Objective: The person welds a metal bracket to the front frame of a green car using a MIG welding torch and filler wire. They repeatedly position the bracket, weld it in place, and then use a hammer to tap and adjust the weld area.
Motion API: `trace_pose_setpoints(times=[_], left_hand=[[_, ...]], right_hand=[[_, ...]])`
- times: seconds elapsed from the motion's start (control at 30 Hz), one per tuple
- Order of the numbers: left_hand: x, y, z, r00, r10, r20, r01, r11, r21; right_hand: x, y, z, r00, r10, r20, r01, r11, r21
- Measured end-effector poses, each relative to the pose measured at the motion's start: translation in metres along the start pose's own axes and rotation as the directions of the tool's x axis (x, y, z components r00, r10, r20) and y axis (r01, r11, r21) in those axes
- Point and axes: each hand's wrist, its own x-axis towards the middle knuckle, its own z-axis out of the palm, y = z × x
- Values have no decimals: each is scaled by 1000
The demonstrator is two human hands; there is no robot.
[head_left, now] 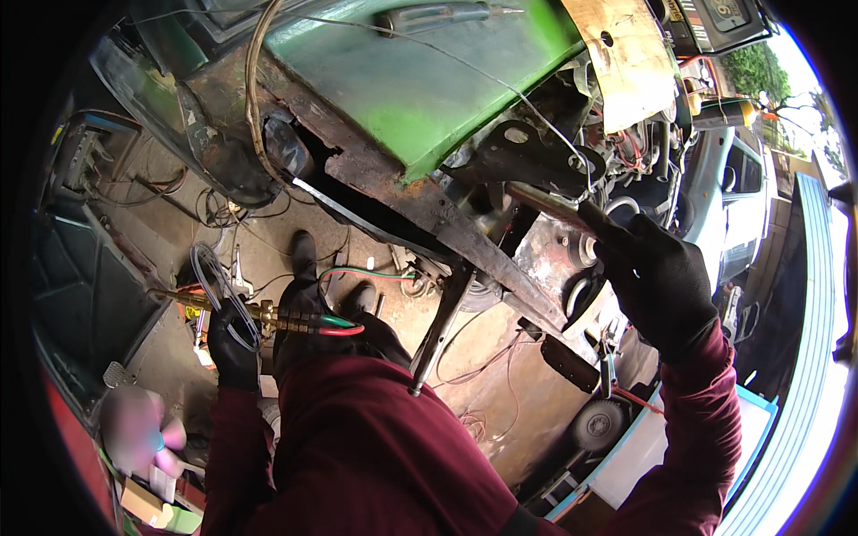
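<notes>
My left hand (pixel 234 353), in a black glove, is closed around a brass gas torch (pixel 268 313) with red and green hoses. A looped coil of grey wire (pixel 211 272) is in the same hand. My right hand (pixel 661 281), also gloved, grips the handle of what looks like a hammer (pixel 550 204). Its blurred head is over the rusty metal edge (pixel 447 219) of a vehicle body. Beyond that edge lies a green-painted panel (pixel 384 98). Whether the hammer touches the metal, I cannot tell.
A pair of locking pliers (pixel 611 344) hangs at the bodywork's near right end. A long-handled tool (pixel 438 18) lies on the green panel. Cardboard (pixel 626 67) covers part of the engine bay. Hoses and cables (pixel 487 362) trail over the floor. A pink-bladed fan (pixel 165 438) stands lower left.
</notes>
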Motion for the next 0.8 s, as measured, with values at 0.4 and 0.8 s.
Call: trace_pose_setpoints(times=[0.4,0.8], left_hand=[[4,-7,-4,999,-27,20,27,999,24],[1,-7,0,998,-6,55,1,995,98]], right_hand=[[2,5,2,999,-46,20,45,997,62],[3,15,20,993,-43,-111,49,998,49]])
